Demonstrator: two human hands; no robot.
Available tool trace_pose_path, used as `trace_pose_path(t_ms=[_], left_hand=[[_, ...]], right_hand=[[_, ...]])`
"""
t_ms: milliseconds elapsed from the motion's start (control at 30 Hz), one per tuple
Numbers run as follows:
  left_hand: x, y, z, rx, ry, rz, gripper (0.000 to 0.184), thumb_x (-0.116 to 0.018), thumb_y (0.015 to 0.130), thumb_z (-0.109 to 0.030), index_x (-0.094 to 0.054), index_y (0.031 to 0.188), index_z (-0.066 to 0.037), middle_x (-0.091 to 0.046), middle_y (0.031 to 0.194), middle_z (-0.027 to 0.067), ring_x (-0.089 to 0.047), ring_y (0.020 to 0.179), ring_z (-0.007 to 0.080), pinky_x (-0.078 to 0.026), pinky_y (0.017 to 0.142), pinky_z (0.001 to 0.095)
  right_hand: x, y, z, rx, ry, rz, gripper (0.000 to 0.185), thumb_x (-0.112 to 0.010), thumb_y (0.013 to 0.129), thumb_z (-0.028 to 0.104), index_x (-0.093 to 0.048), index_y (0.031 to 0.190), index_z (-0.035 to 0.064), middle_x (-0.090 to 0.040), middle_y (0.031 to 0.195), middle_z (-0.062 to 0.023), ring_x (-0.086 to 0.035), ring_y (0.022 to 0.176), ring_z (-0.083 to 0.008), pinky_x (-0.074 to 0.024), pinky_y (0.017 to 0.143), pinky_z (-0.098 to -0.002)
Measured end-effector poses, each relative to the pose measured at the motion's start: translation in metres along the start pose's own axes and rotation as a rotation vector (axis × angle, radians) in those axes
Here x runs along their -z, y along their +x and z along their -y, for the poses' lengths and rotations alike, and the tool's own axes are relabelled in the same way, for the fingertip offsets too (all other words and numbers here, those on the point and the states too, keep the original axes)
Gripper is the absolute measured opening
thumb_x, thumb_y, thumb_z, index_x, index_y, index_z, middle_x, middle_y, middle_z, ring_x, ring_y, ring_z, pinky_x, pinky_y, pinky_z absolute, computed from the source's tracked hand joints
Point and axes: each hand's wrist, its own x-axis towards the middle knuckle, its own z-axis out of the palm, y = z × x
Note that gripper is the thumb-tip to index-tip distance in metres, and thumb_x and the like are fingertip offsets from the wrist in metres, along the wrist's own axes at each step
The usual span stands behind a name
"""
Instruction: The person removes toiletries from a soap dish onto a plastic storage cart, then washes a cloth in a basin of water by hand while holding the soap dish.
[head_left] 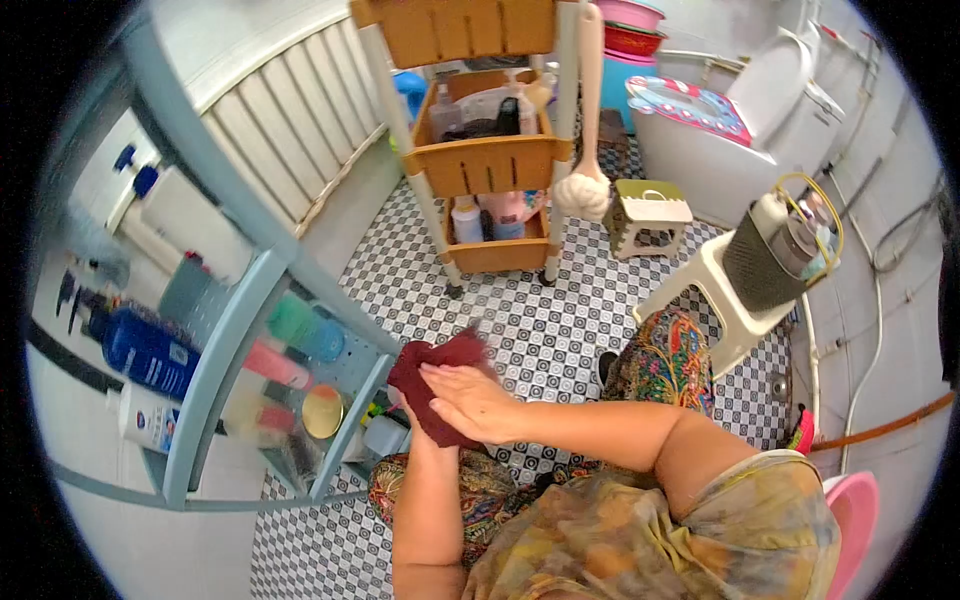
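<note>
A dark red cloth (462, 352) is bunched over my left hand (420, 425), which holds it in front of my left knee. Most of that hand's fingers are covered by the cloth. My right hand (475, 402) lies flat on top of the cloth, fingers stretched out and pressing it against the left hand. Just left of both hands stands a blue-grey shelf rack (345, 432), its corner close to the cloth. On it are a blue pump bottle (150, 350), a pink tube (277, 365) and a round jar with a gold lid (323, 411).
An orange-brown shelf cart (485, 165) stands ahead, a long-handled bath brush (588, 120) hanging at its right. Further right are a small folding stool (648, 215), a toilet (700, 150) and a white stool (720, 300) bearing a dark basket (765, 260). The floor (400, 260) is patterned black-and-white tile.
</note>
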Motion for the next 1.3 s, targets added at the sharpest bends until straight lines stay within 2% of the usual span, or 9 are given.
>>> trace_pose_path(t_ms=[200,333,667,767,833,1000,1100,1233,1300], left_hand=[[-0.028,-0.001,0.027,0.242,-0.074,0.387,0.026,-0.038,0.082,-0.03,-0.043,0.066,-0.011,-0.049,0.067,0.0075,-0.048,0.064,0.0223,-0.042,0.063,0.0362],[-0.06,0.004,0.024,0.375,-0.135,0.684,0.029,-0.037,0.082,-0.031,-0.045,0.064,-0.01,-0.051,0.066,0.0088,-0.05,0.064,0.0258,-0.043,0.063,0.0385],[-0.035,0.003,0.069,0.163,-0.073,0.506,0.046,-0.032,0.086,-0.041,-0.049,0.108,-0.005,-0.052,0.108,0.0131,-0.05,0.102,0.0272,-0.038,0.091,0.0393],[-0.089,-0.04,0.072,0.133,0.22,-0.118,0.036,-0.04,0.087,-0.032,-0.05,0.109,-0.005,-0.054,0.107,0.0081,-0.052,0.097,0.0205,-0.039,0.089,0.0331],[-0.057,-0.011,0.069,0.091,0.104,0.055,0.029,-0.041,0.088,-0.028,-0.054,0.102,-0.006,-0.057,0.099,0.0062,-0.054,0.091,0.0185,-0.042,0.083,0.0316],[-0.042,-0.008,0.075,0.415,0.002,-0.062,0.017,-0.049,0.083,-0.029,-0.055,0.083,-0.013,-0.057,0.08,0.0005,-0.054,0.076,0.0167,-0.045,0.071,0.0306],[-0.062,-0.011,0.075,0.371,0.152,-0.251,0.018,-0.051,0.082,-0.031,-0.053,0.082,-0.014,-0.055,0.077,-0.001,-0.053,0.073,0.0153,-0.044,0.069,0.0295],[-0.019,-0.002,0.079,0.487,0.116,-0.403,0.021,-0.044,0.085,-0.026,-0.052,0.091,-0.008,-0.055,0.084,0.0047,-0.055,0.077,0.0182,-0.045,0.07,0.0297],[-0.031,0.018,0.083,0.547,0.298,-0.404,0.025,-0.048,0.084,-0.031,-0.053,0.089,-0.008,-0.054,0.082,0.005,-0.053,0.078,0.0179,-0.044,0.073,0.029]], right_hand=[[0.018,-0.022,-0.008,0.021,0.051,-0.116,0.04,-0.042,0.083,0.021,-0.043,0.112,-0.0077,-0.049,0.11,-0.0239,-0.047,0.101,-0.0351,-0.0339,0.088,-0.0403],[0.032,-0.038,-0.024,0.039,0.201,-0.041,0.04,-0.038,0.088,0.025,-0.04,0.123,0.0044,-0.045,0.121,-0.0179,-0.041,0.113,-0.0285,-0.026,0.095,-0.0393],[0.023,-0.036,-0.061,-0.371,0.811,-0.477,0.075,-0.063,0.076,0.025,-0.013,0.128,0.0046,-0.032,0.124,-0.0194,-0.03,0.118,-0.0287,-0.026,0.097,-0.039],[0.029,-0.043,-0.065,-0.515,1.024,-0.278,0.085,-0.062,0.078,0.017,0.002,0.133,0.0082,-0.033,0.127,-0.0122,-0.035,0.114,-0.0201,-0.0274,0.096,-0.0325],[0.018,-0.033,-0.082,-0.161,0.816,-0.315,0.073,-0.061,0.076,0.011,-0.013,0.13,0.0018,-0.046,0.114,-0.0177,-0.046,0.109,-0.0248,-0.0353,0.092,-0.0341],[0.087,-0.039,-0.064,-0.44,0.24,0.405,0.071,-0.055,0.077,0.006,-0.01,0.132,0.0054,-0.05,0.108,-0.0209,-0.051,0.101,-0.0265,-0.04,0.084,-0.0301],[0.093,-0.038,-0.087,-0.463,0.477,0.56,0.077,-0.055,0.075,0.009,-0.005,0.133,0.0025,-0.047,0.11,-0.029,-0.049,0.102,-0.0365,-0.0399,0.086,-0.0377],[0.051,-0.051,-0.11,-0.15,0.549,0.295,0.077,-0.053,0.075,0.011,-0.003,0.133,0.0045,-0.044,0.11,-0.0319,-0.049,0.093,-0.0454,-0.0414,0.083,-0.0423],[0.055,-0.059,-0.124,-0.526,0.664,0.53,0.075,-0.054,0.082,0.025,-0.004,0.134,0.0037,-0.029,0.134,-0.0149,-0.038,0.113,-0.0369,-0.0316,0.093,-0.0444]])
